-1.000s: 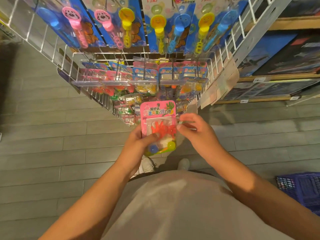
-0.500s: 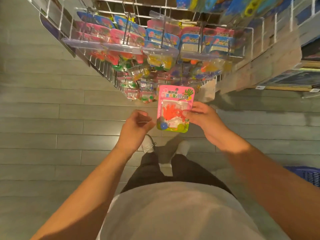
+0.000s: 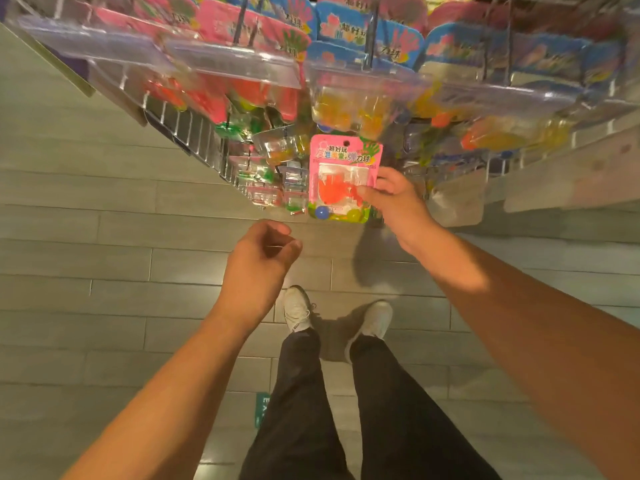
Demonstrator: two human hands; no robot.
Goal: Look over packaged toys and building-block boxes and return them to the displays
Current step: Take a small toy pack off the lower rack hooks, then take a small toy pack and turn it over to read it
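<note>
- Right hand [image 3: 398,202] pinches pink blister pack [image 3: 343,178] holding an orange toy hand and small balls.
- Left hand [image 3: 258,258], below-left, loosely curled, holds nothing.
- Above, similar packs hang on the wire rack [image 3: 194,129].

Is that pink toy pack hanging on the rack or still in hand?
In hand. The right hand pinches the pink toy pack by its side edge, below the hanging packs; no hook passes through its top hole.

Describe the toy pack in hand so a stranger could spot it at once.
Start at the wire rack crowded with hanging blister packs. Just below its packs, the right hand pinches one pink card by its edge. Unlike the hung packs, it is off the hooks, showing an orange hand toy and a blue ball.
</note>
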